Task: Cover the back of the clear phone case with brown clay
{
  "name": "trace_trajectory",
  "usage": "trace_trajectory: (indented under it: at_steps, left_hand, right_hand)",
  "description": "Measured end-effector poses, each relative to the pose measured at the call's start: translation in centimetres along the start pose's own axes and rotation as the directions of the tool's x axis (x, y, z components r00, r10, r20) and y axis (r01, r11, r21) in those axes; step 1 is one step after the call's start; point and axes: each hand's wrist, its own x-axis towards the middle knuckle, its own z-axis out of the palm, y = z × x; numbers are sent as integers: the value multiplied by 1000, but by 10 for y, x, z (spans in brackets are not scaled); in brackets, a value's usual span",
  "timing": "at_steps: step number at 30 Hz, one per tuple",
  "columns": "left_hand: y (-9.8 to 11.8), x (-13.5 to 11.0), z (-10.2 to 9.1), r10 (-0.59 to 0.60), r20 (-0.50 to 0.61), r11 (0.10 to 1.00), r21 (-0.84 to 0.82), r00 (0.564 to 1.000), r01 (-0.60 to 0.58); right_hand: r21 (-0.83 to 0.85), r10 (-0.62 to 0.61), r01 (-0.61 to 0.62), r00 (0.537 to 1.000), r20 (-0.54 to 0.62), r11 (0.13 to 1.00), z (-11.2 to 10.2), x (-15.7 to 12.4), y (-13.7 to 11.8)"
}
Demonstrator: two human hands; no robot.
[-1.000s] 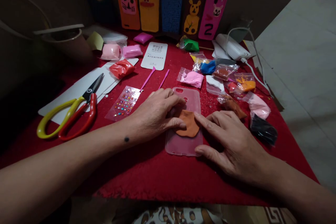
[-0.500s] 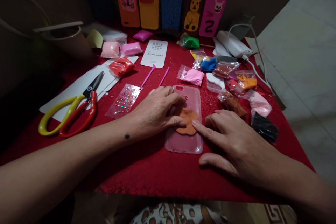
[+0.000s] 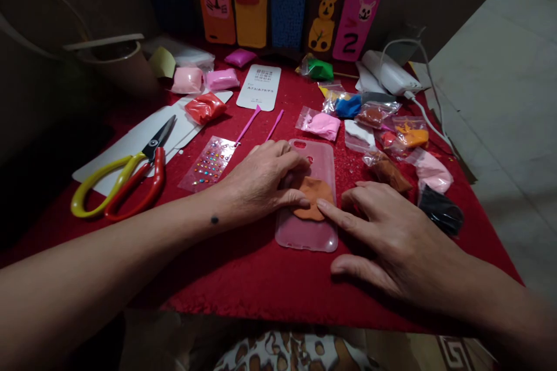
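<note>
A clear phone case [image 3: 319,165] lies flat on the red cloth [image 3: 243,266] with a flattened patch of orange-brown clay [image 3: 314,191] on its middle. My left hand [image 3: 261,182] rests on the case's left side, thumb and fingers pressing the clay's left edge. My right hand [image 3: 383,237] lies to the right, its index finger stretched out onto the clay's lower right edge, the other fingers spread on the cloth. Neither hand holds anything.
Scissors with yellow and red handles [image 3: 126,177] lie left on white card. A gem sticker sheet [image 3: 209,163] and two pink sticks [image 3: 248,124] sit behind my left hand. Several clay bags [image 3: 383,127] crowd the right. Decorated phone cases [image 3: 248,0] stand at the back; a white charger [image 3: 387,72] too.
My right index finger has slid a little left and down along the clay's edge. My left hand stays pressed on the clay.
</note>
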Motion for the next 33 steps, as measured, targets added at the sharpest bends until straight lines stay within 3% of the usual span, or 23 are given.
trace_trajectory:
  at_steps: [7,14,33]
  left_hand:
    - [3,1,-2,-27,19,1000,13,999,27]
    - [1,1,-1,-10,12,1000,-8,1000,10]
    - [5,0,-4,-27,17,999,-37,999,28]
  right_hand:
    - [-64,-16,18,999,33,998,-3,-2,-2]
    - [7,-16,16,999,-36,1000,-5,-2,3]
    - [-17,-36,37,999,33,999,3,1,1]
